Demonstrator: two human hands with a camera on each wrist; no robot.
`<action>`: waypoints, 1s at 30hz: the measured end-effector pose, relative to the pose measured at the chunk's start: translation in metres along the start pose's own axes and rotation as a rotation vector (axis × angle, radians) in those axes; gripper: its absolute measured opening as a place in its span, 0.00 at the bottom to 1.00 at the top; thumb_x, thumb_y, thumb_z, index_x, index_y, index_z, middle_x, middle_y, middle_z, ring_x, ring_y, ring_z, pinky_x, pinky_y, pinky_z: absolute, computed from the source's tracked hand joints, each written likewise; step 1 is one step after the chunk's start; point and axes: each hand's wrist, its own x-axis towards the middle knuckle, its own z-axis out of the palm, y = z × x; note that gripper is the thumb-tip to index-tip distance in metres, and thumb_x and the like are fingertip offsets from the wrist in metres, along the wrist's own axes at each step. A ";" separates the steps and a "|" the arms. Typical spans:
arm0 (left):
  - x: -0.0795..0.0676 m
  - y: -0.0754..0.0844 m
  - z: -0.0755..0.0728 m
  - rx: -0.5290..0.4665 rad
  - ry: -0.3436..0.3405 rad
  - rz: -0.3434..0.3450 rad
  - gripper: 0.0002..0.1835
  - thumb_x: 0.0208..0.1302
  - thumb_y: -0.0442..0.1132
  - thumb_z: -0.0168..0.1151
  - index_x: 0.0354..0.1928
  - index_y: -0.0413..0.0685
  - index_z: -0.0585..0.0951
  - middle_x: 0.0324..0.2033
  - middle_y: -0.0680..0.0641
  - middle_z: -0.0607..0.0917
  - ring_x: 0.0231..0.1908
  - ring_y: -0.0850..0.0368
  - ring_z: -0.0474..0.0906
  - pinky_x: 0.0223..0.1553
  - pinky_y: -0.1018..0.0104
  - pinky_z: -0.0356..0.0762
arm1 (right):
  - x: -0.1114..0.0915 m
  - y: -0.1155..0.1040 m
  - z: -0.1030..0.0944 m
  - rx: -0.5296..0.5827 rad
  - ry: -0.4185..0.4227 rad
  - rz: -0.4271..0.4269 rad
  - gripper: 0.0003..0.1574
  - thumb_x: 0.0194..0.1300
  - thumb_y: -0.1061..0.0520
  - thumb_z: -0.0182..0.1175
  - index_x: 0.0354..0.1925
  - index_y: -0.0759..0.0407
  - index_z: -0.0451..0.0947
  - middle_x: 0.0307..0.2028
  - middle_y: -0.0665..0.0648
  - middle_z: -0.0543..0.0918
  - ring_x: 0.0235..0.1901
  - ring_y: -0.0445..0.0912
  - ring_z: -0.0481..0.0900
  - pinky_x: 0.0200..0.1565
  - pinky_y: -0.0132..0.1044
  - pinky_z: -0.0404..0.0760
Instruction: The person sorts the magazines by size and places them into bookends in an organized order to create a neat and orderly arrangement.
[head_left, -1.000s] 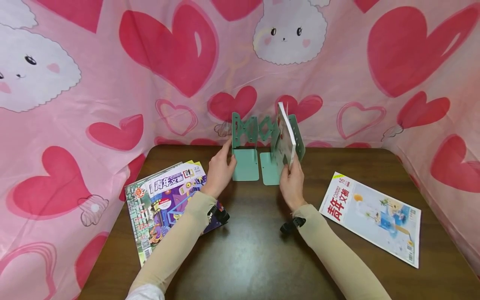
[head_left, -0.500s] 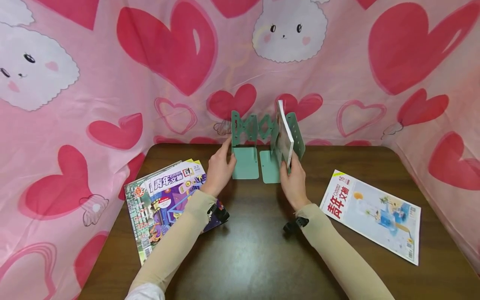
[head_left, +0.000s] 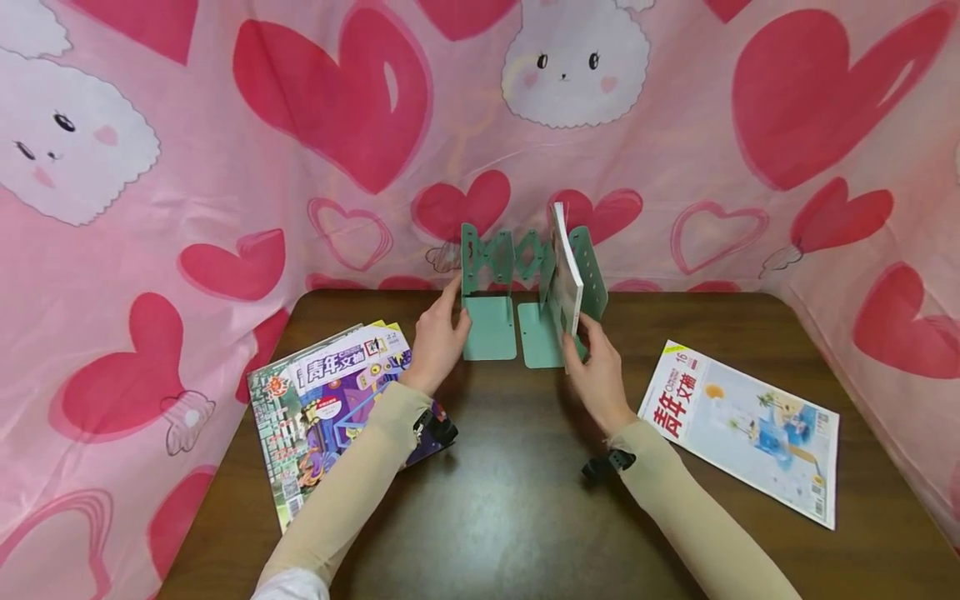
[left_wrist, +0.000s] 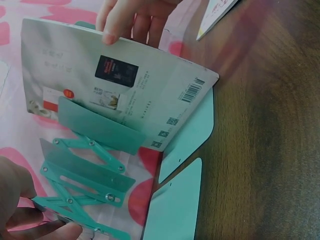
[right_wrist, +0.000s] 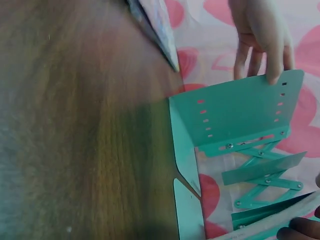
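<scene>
A green expandable bookend [head_left: 491, 327] stands at the back of the table, with crisscross links between its plates. My left hand [head_left: 438, 342] pinches its left end plate, thumb on the inner face, as the right wrist view shows. In its right-hand section a magazine [head_left: 567, 271] stands on edge, leaning, its white edge towards me. My right hand [head_left: 597, 371] holds the near edge of this magazine, thumb on the left side and fingers on the other. The left wrist view shows the back cover with a barcode [left_wrist: 192, 90] facing the inner plate [left_wrist: 97, 125].
Several overlapping magazines [head_left: 330, 417] lie at the left of the brown table [head_left: 495, 500]. One more magazine [head_left: 746, 433] lies flat at the right. A pink cloth [head_left: 360, 100] printed with hearts and rabbits hangs close behind and along both sides.
My right hand has shifted a little right and down along the magazine's near edge. The magazine has moved slightly left, towards the inner plate. My left hand stays on the bookend.
</scene>
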 end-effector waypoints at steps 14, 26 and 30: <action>0.001 -0.001 0.002 0.005 0.018 0.027 0.30 0.65 0.38 0.54 0.69 0.57 0.63 0.53 0.46 0.79 0.43 0.53 0.79 0.46 0.53 0.76 | -0.023 0.006 -0.067 -0.137 -0.207 0.072 0.25 0.66 0.51 0.56 0.59 0.56 0.69 0.55 0.57 0.76 0.55 0.50 0.73 0.55 0.50 0.71; 0.001 -0.002 0.002 -0.004 0.009 0.022 0.30 0.66 0.40 0.53 0.70 0.62 0.61 0.55 0.45 0.78 0.44 0.54 0.78 0.48 0.54 0.75 | -0.033 0.018 -0.124 -0.408 -0.358 -0.010 0.24 0.63 0.53 0.60 0.55 0.60 0.71 0.53 0.63 0.75 0.56 0.59 0.70 0.54 0.58 0.66; 0.001 -0.002 0.001 -0.007 0.006 0.021 0.30 0.66 0.41 0.53 0.69 0.60 0.61 0.56 0.46 0.77 0.45 0.54 0.78 0.48 0.54 0.75 | -0.036 0.021 -0.140 -0.448 -0.411 -0.073 0.24 0.58 0.58 0.64 0.52 0.62 0.73 0.50 0.64 0.76 0.53 0.60 0.71 0.52 0.59 0.68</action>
